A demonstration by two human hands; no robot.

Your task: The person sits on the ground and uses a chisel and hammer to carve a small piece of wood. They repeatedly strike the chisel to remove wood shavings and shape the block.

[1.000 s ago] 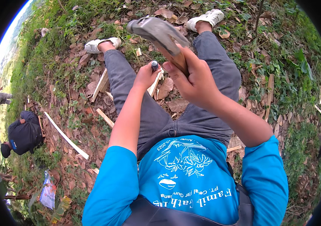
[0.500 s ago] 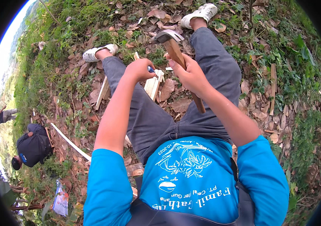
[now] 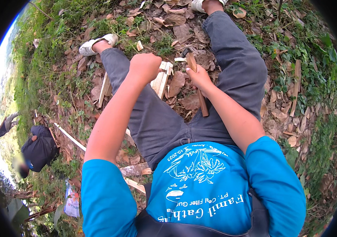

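Observation:
My right hand (image 3: 201, 78) is wrapped round the wooden handle of a claw hammer (image 3: 192, 63), its dark metal head pointing away from me and the handle's end toward my lap. To the left, my left hand (image 3: 145, 68) is closed in a fist, back of the hand up, above my left thigh. What it grips is hidden from view. Just right of that fist, a pale piece of wood (image 3: 161, 83) with a rough, splintered far end shows between my legs, partly covered by my left thigh. The hammer head is apart from the wood.
Dry leaves and grass cover the ground. Wooden strips lie beside my left leg (image 3: 104, 91), far right (image 3: 296, 87) and by my left hip (image 3: 136, 170). At the left are a person in dark clothes (image 3: 38, 149), another person (image 3: 5, 125) and a plastic bag (image 3: 71, 201).
The hammer has dropped lower and turned, its head now nearer the wood. My left fist has rolled over, and the blue end seen in it before is out of sight.

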